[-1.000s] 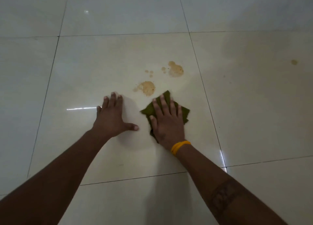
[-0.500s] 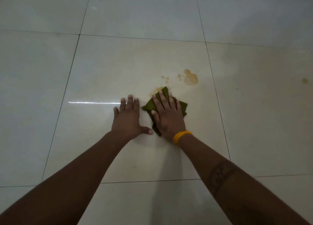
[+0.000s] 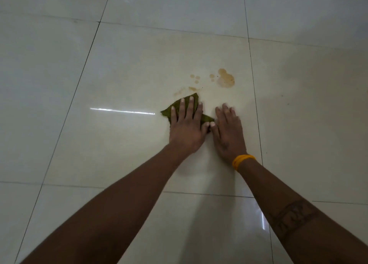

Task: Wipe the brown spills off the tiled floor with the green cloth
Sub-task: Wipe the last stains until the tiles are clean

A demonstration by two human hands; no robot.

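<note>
The green cloth (image 3: 170,111) lies crumpled on the cream tiled floor (image 3: 123,144). My left hand (image 3: 187,127) presses flat on it with straight, spread fingers. Just to the right, my right hand (image 3: 229,133), with a yellow band at the wrist, rests flat on the bare tile, its thumb at the cloth's right corner. Beyond the hands a large brown spill (image 3: 226,79) sits near the tile's right joint. Small brown drops (image 3: 196,78) lie to its left. A faint brown smear (image 3: 190,89) shows right above the cloth's tip.
Large glossy tiles with dark grout lines spread all around. A bright light streak (image 3: 122,111) reflects left of the cloth. A few tiny dark specks (image 3: 281,95) dot the tile on the right.
The cloth went from under my right hand to under my left hand. My right hand slid off to the right onto bare tile. The nearer brown puddle is now only a faint smear.
</note>
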